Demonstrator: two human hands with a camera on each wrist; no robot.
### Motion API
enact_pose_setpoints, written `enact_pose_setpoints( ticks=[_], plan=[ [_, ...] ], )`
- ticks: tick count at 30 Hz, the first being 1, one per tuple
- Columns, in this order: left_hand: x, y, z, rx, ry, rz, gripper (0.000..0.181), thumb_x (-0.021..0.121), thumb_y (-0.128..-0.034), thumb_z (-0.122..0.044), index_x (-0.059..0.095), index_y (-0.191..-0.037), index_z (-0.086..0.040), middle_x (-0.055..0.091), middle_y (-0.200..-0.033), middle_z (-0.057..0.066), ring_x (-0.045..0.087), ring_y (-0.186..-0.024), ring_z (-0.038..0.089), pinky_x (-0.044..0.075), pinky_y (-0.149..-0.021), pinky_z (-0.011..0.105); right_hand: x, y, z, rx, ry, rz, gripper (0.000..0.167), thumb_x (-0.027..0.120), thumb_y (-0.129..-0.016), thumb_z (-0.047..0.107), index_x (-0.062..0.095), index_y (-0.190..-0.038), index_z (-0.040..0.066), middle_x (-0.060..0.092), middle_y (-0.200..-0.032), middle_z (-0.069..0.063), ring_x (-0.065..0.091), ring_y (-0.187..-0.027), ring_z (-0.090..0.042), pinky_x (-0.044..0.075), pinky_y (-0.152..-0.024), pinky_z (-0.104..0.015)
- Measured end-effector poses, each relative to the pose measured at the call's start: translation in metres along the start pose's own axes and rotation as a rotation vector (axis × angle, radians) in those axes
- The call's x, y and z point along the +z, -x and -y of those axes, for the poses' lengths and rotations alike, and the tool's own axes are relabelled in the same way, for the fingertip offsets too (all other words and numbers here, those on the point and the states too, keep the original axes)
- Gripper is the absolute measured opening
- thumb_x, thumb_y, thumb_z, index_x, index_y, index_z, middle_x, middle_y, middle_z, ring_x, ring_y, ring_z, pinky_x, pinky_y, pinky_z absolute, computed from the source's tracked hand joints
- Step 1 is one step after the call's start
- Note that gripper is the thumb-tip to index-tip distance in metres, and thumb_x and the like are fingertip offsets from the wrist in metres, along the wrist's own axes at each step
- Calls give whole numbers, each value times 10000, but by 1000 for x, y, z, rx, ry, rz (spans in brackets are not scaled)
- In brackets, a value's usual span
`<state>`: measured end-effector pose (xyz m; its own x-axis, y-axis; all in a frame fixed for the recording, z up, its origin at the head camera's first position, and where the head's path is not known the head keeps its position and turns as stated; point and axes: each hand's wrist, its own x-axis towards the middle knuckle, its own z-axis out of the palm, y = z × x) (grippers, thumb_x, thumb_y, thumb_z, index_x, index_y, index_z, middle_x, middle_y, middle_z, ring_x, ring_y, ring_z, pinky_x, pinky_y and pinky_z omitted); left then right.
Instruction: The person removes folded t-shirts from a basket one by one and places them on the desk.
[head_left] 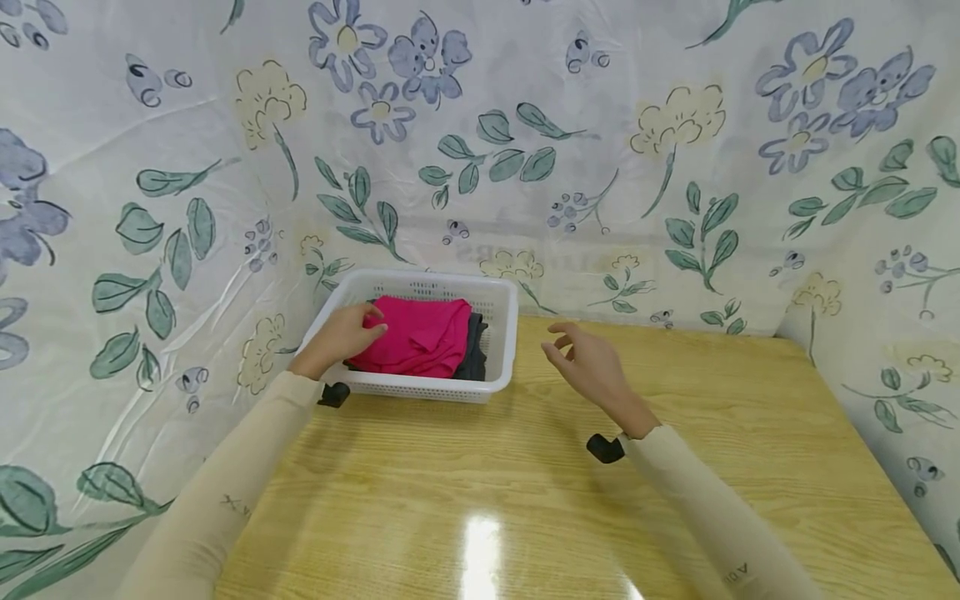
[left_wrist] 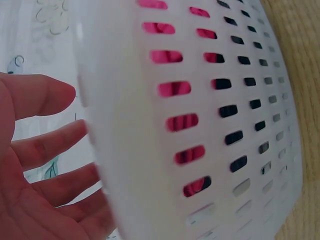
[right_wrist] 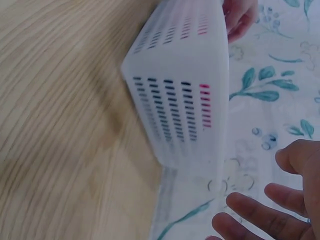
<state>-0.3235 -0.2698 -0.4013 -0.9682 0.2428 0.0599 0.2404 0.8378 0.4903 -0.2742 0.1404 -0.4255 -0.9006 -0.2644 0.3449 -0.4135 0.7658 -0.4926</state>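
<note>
A white plastic basket with slotted walls stands at the back left of the table. Folded bright pink cloth lies inside it, on top of dark cloth that shows at the right. My left hand is over the basket's left part, fingers loosely bent beside the pink cloth; whether they touch it I cannot tell. In the left wrist view, the fingers are spread behind the near rim, gripping nothing. To the basket's right, my right hand hovers over the table, apart from the basket, holding nothing.
The wooden table extends in front of the basket and to its right. Floral sheeting rises behind the table and on both sides, close to the basket's back and left. Black wrist devices sit at both cuffs.
</note>
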Motion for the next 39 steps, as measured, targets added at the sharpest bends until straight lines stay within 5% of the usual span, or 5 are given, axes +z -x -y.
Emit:
enact_pose_setpoints(
  ticks=[20,25,29,35,39],
  plan=[
    [-10,-12,14,-99,20,78,469,569,-1043,-233,535,-1359,111,574,-1325,335,565,-1194,469,483,-963,570,43,-43,54,-40,-179,42,336,647,-1031,299,659,-1297,94,756,-1062,-54,658,-748,-142,518,-634,-291],
    [-11,-16,16,-105,10,78,450,555,-1043,-216,538,-1353,109,585,-1320,320,575,-1164,440,489,-952,550,55,-48,66,-46,-174,50,340,642,-1032,303,660,-1283,74,755,-1055,-61,567,-607,-100,461,-577,-265],
    [-12,-16,19,-105,3,90,455,553,-1050,-224,528,-1368,99,548,-1375,323,558,-1155,417,481,-931,530,63,-52,79,-56,-148,70,352,644,-1029,302,656,-1288,63,748,-1034,-60,597,-687,-142,493,-644,-301],
    [-19,-15,16,-169,101,187,534,553,-1061,-251,439,-1454,91,479,-1437,317,534,-1037,351,493,-823,433,72,-63,92,-2,-202,138,383,652,-1021,279,643,-1292,9,737,-1041,-90,696,-932,-207,563,-797,-356],
    [-23,-14,14,-210,219,252,550,533,-1075,-256,391,-1486,80,453,-1456,301,521,-1150,371,514,-931,475,79,-68,95,28,-233,181,379,653,-1022,267,634,-1296,6,706,-1031,-90,661,-904,-187,551,-781,-330]
  ],
)
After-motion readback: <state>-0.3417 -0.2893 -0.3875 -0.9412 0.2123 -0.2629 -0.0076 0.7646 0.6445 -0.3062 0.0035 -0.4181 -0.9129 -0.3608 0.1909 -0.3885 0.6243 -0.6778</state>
